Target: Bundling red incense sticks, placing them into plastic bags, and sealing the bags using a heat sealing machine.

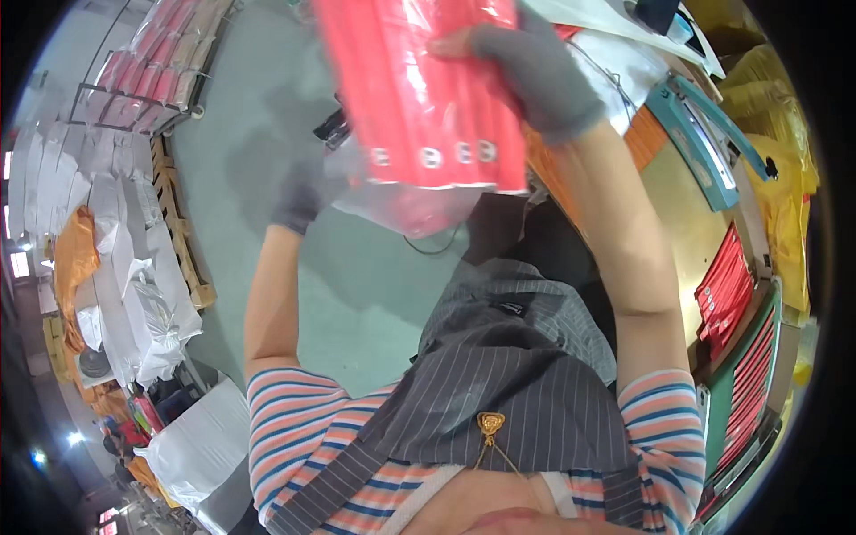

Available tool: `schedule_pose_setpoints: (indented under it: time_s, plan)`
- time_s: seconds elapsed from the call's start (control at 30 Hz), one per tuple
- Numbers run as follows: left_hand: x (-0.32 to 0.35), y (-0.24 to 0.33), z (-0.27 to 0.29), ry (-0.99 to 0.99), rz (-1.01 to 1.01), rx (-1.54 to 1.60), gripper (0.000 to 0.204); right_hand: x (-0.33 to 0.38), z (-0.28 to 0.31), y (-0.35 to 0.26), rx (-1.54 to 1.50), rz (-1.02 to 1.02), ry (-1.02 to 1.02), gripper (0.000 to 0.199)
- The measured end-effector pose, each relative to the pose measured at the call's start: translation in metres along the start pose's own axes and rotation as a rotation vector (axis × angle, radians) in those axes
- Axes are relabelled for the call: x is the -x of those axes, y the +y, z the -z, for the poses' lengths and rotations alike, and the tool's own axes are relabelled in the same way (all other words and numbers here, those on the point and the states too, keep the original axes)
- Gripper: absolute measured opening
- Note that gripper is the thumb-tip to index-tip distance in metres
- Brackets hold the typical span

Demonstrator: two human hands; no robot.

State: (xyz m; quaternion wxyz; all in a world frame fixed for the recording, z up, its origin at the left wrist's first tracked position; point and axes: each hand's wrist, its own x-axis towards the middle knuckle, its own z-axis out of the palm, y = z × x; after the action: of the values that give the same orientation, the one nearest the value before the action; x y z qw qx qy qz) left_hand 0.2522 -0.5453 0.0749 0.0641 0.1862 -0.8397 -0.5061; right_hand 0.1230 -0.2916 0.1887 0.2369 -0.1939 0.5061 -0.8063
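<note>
Right hand (542, 78), mine: in a grey glove with bare fingertips; closed on the right edge of the red packs, a bare digit laid across their front face. Fingers behind the packs: hidden.

Left hand (308, 189), mine: grey glove, blurred; lower and to the left, its finger end at the clear plastic bag. Whether the fingers are closed on the bag or only meet it, I cannot tell.

Red packs (428, 107): several long flat strips side by side under glossy film, small white printed marks near the lower ends; held up in front of me at upper centre, over the floor and left of the work table, top ends cut off by the picture's edge.

Clear plastic bag (419, 207): thin, crumpled, hanging below and partly behind the red packs.

Work table (664, 218): at my right, tan top. On it, a teal sealer (691, 147) with a long lever arm; nearer me, a pile of red packets (727, 287).

Green tray (709, 419): just beside that pile, filled with a row of upright red packets.

Yellow plastic bags (780, 201): along the table's far right side.

Wheeled rack (94, 102): far left, well apart from my hands, stacked with wrapped red and pale packs.
</note>
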Motion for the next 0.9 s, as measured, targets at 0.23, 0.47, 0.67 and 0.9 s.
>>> schedule_pose_setpoints:
  time_s: [0.23, 0.47, 0.67, 0.9]
  plan:
    - [0.014, -0.024, 0.004, -0.167, -0.377, -1.032, 0.042, -0.061, 0.03, 0.126, 0.768, 0.211, 0.34, 0.051]
    - [0.021, -0.027, 0.009, -0.04, -0.923, -0.628, 0.031, -0.033, 0.007, 0.087, 0.755, 0.494, 0.445, 0.041]
    - [0.025, -0.037, 0.012, -0.013, -0.556, -0.592, 0.026, -0.03, 0.009, 0.049, -0.146, -0.055, 0.234, 0.04]
    - [0.025, -0.043, 0.008, -0.221, -0.679, -0.872, 0.066, -0.019, -0.015, 0.076, -0.55, -0.305, 0.18, 0.031]
